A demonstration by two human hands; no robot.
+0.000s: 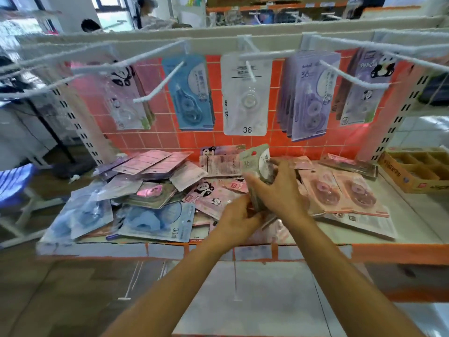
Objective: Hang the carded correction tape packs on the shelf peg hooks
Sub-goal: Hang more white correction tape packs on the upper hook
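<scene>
Loose carded correction tape packs (155, 190) in pink, blue and purple lie heaped on the white shelf (413, 229). My right hand (277, 190) grips a stack of green carded packs (258, 164), held upright over the middle of the heap. My left hand (237, 216) holds the lower end of the same stack from below. Above, white peg hooks (158, 86) stick out from the rail. Packs hang on several of them: a blue pack (189, 93), a white pack marked 36 (246, 98) and purple packs (308, 96).
A cardboard box with dividers (418, 169) stands on the shelf at the right. The orange tiled back panel (277, 139) lies behind the hanging packs. A blue stool (14, 183) is at the left. People stand in the background beyond the shelf top.
</scene>
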